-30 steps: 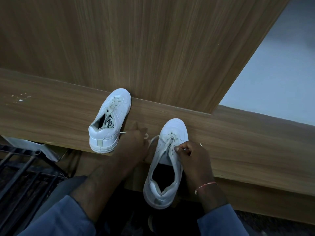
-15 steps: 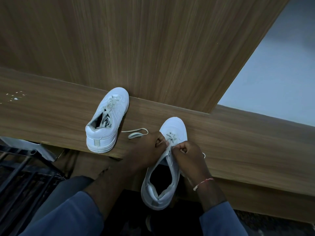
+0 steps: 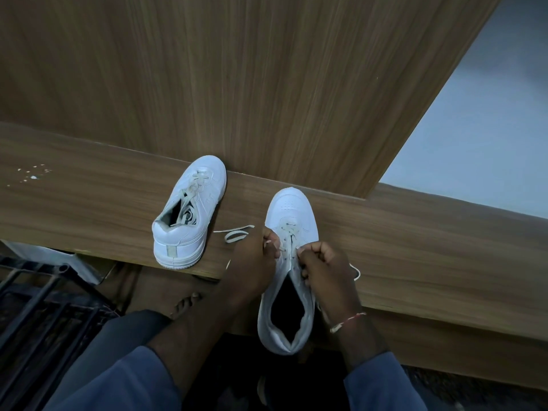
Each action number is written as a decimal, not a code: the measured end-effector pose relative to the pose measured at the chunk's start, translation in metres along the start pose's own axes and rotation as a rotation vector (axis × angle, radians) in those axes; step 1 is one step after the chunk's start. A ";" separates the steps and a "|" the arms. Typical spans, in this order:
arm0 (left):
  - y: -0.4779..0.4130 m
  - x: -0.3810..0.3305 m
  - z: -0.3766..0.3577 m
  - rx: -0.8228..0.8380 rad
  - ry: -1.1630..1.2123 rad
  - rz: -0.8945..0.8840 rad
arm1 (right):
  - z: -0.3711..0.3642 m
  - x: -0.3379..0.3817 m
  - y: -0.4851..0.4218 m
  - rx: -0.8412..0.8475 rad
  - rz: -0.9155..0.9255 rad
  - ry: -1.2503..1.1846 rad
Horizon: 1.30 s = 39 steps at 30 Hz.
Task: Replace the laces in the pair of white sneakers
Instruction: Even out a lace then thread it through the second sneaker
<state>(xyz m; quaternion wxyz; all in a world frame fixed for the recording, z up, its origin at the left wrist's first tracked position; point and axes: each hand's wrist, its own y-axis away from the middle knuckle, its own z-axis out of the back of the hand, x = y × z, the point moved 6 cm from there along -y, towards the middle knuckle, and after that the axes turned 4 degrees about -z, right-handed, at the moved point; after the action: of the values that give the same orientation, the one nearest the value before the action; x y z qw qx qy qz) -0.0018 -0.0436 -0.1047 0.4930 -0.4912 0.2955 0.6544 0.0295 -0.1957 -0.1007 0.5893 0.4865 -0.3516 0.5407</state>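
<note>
Two white sneakers lie on a wooden ledge [image 3: 415, 250]. The left sneaker [image 3: 189, 212] is laced near the toe, with loose lace tucked inside it. The right sneaker [image 3: 289, 271] hangs its heel over the ledge's front edge, and only its lowest eyelets carry a cream lace [image 3: 289, 229]. My left hand [image 3: 255, 262] pinches the lace at the shoe's left eyelet row. My right hand [image 3: 326, 268] is curled at the right eyelet row and pinches the other lace strand. A loose lace end [image 3: 234, 234] loops on the wood left of my left hand.
An upright wood panel [image 3: 267, 84] rises right behind the sneakers' toes. A pale wall [image 3: 489, 129] shows at the right. A black metal rack [image 3: 38, 307] sits below the ledge at the left. Small white specks [image 3: 32, 173] dot the ledge's far left.
My left hand came off the loose lace on the ledge and moved right onto the right sneaker. Both hands now meet at its eyelets, and the loose lace end lies uncovered.
</note>
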 end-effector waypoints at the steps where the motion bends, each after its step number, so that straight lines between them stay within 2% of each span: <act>1: -0.001 0.001 0.001 0.019 -0.048 -0.001 | 0.000 0.000 -0.001 -0.015 -0.001 0.003; 4: -0.005 0.003 0.002 0.042 -0.147 -0.004 | 0.001 0.002 -0.007 -0.041 0.029 0.110; 9: -0.010 0.000 0.002 -0.037 -0.157 -0.008 | -0.004 0.001 -0.013 -0.032 0.059 0.180; 15: -0.011 -0.019 0.003 -0.116 -0.235 -0.128 | -0.006 0.009 -0.006 -0.073 0.230 0.348; 19: -0.006 -0.018 0.010 -0.165 -0.159 -0.097 | 0.001 0.012 0.003 -0.114 0.292 0.358; 22: -0.002 -0.019 0.013 -0.202 -0.095 -0.075 | -0.001 0.011 0.007 -0.057 0.321 0.290; 28: -0.008 -0.010 0.007 -0.017 -0.020 -0.020 | -0.006 0.002 0.007 -0.022 0.220 0.231; 31: -0.011 -0.011 0.008 0.078 -0.021 -0.033 | -0.007 0.004 0.008 -0.010 0.234 0.261; 35: -0.011 -0.012 0.012 0.046 -0.163 -0.055 | -0.006 0.006 0.009 0.008 0.201 0.236; 39: -0.007 -0.012 0.018 0.025 -0.160 -0.033 | -0.005 0.006 0.007 0.031 0.182 0.191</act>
<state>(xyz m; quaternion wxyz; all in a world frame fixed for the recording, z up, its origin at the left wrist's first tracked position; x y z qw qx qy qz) -0.0009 -0.0298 -0.0866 0.5317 -0.4360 0.2554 0.6797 0.0229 -0.1899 -0.0953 0.5611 0.4079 -0.3285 0.6410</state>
